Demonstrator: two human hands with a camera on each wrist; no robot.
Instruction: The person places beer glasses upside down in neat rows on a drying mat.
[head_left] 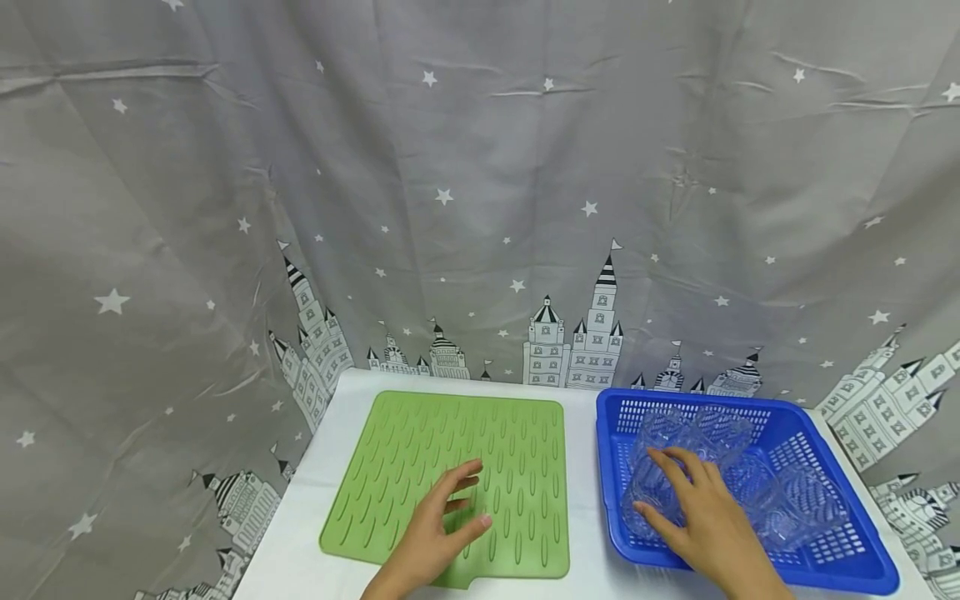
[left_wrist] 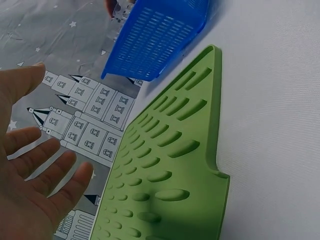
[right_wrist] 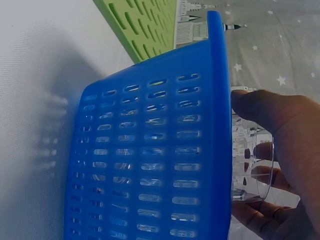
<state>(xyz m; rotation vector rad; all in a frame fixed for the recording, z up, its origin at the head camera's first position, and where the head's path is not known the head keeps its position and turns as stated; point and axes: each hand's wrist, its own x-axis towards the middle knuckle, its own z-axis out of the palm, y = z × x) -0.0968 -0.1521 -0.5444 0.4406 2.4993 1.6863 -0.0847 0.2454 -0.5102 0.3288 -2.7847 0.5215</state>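
Observation:
In the head view my right hand (head_left: 708,521) reaches into the blue basket (head_left: 847,575), its thumb and fingers spread around a clear patterned glass (head_left: 651,492). The right wrist view shows that glass (right_wrist: 250,170) sticking up past the basket's rim, my thumb at one side and my fingers (right_wrist: 272,177) curled round the other, partly seen through it. Several more clear glasses (head_left: 806,504) lie in the basket. My left hand (head_left: 435,529) hovers over the green ridged mat (head_left: 450,425), holding nothing. Its fingers are loosely bent in the left wrist view, with the thumb apart.
The mat and basket sit side by side on a white-covered table (head_left: 581,483), the mat on the left. Behind the table hangs a grey curtain (head_left: 480,167) printed with stars and castles. A tab juts from the mat's front edge (left_wrist: 220,182).

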